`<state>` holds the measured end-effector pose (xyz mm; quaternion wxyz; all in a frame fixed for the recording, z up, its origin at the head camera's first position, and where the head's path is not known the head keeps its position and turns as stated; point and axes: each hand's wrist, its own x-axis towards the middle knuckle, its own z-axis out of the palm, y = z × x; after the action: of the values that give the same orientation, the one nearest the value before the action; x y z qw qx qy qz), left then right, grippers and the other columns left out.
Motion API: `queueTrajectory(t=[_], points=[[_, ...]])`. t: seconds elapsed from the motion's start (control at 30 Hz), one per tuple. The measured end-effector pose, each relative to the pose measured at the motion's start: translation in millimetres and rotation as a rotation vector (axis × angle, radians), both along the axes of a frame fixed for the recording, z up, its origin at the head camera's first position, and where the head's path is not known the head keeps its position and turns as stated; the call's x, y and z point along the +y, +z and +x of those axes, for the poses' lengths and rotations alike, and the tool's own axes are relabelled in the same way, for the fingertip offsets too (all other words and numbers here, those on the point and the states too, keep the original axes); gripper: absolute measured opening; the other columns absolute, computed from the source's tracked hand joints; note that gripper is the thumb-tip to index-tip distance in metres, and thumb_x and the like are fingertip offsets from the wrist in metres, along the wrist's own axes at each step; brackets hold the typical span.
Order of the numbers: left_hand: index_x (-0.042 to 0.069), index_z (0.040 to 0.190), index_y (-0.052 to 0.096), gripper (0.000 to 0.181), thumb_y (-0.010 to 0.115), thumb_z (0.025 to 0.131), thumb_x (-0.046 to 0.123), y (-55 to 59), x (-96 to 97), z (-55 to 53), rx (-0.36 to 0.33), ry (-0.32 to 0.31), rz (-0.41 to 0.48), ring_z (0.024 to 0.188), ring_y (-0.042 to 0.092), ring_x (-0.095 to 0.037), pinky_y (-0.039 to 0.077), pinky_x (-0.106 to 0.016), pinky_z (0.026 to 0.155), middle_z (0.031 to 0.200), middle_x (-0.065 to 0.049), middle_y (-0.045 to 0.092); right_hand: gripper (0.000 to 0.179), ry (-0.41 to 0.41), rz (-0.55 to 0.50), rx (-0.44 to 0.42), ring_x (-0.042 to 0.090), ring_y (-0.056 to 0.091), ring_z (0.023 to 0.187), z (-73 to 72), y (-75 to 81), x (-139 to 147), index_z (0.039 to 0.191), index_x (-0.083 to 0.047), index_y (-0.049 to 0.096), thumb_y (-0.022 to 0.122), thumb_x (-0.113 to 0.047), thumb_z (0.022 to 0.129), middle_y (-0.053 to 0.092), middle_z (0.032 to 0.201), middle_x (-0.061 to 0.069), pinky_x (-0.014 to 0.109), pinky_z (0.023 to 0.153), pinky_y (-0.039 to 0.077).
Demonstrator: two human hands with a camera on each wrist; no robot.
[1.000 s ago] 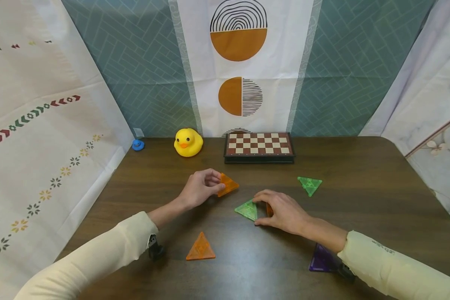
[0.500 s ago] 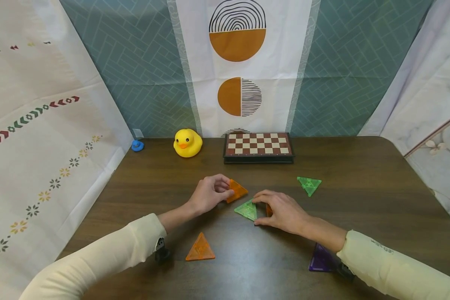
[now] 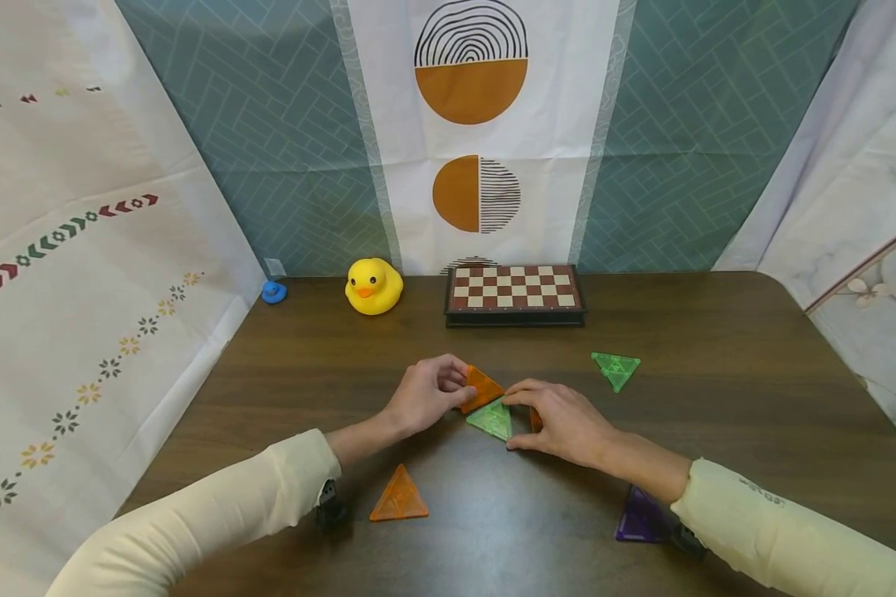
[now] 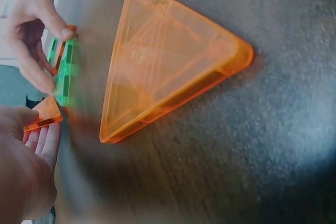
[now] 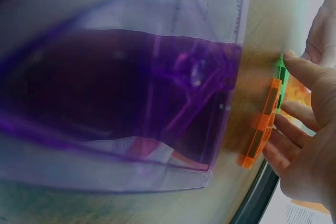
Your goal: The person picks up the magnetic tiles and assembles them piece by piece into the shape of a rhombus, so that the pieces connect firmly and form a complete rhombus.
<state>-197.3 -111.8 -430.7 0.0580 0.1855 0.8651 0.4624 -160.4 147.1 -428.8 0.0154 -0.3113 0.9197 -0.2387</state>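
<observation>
My left hand [image 3: 426, 396] pinches an orange translucent triangular tile [image 3: 484, 387] between thumb and fingers. One edge of that tile lies along the upper edge of a green triangular tile [image 3: 491, 420] on the table. My right hand [image 3: 569, 421] holds the green tile at its two right corners, thumb on the near one and forefinger on the far one. Beside the green tile, partly hidden under the right hand, is another orange tile [image 5: 261, 126]. In the left wrist view a loose orange triangular tile [image 4: 170, 69] lies flat on the table, near the left forearm.
A purple tile [image 3: 637, 518] lies partly under the right wrist. Another green tile [image 3: 616, 370] is farther back on the right. Along the table's back edge stand a chessboard box [image 3: 515, 294], a yellow rubber duck [image 3: 374, 287] and a small blue duck [image 3: 274, 292].
My left hand has moved right and slightly nearer, bringing its orange tile up against the green one. The right hand has kept its place on the green tile.
</observation>
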Motion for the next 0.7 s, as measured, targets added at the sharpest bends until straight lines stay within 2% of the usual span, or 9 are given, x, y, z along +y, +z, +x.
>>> queueTrajectory(t=[0.17, 0.33, 0.7], points=[[0.007, 0.112, 0.072, 0.019, 0.081, 0.097, 0.013, -0.8, 0.1, 0.8, -0.007, -0.011, -0.001, 0.090, 0.074, -0.016, 0.063, -0.029, 0.080, 0.107, -0.005, 0.077, 0.057, 0.004, 0.003, -0.002, 0.006, 0.053, 0.077, -0.7, -0.2, 0.3, 0.129, -0.008, 0.076, 0.092, -0.038, 0.085, 0.069, 0.132, 0.006, 0.037, 0.082, 0.058], [0.008, 0.112, 0.071, 0.019, 0.081, 0.096, 0.012, -1.2, -0.3, 2.7, -0.015, -0.026, -0.006, 0.090, 0.074, -0.015, 0.063, -0.029, 0.081, 0.107, -0.005, 0.076, 0.057, 0.003, -0.001, -0.014, 0.002, 0.049, 0.071, 0.0, 0.0, 0.6, 0.130, -0.007, 0.076, 0.092, -0.036, 0.085, 0.068, 0.132, 0.006, 0.029, 0.075, 0.053], [0.010, 0.114, 0.070, 0.022, 0.082, 0.095, 0.010, -0.3, -0.8, 4.5, 0.006, -0.061, -0.011, 0.091, 0.073, -0.012, 0.062, -0.026, 0.082, 0.108, -0.002, 0.073, 0.057, 0.014, -0.004, -0.003, 0.004, 0.051, 0.073, -0.6, -0.3, -0.1, 0.130, -0.007, 0.075, 0.092, -0.037, 0.085, 0.068, 0.132, 0.006, 0.031, 0.076, 0.054]])
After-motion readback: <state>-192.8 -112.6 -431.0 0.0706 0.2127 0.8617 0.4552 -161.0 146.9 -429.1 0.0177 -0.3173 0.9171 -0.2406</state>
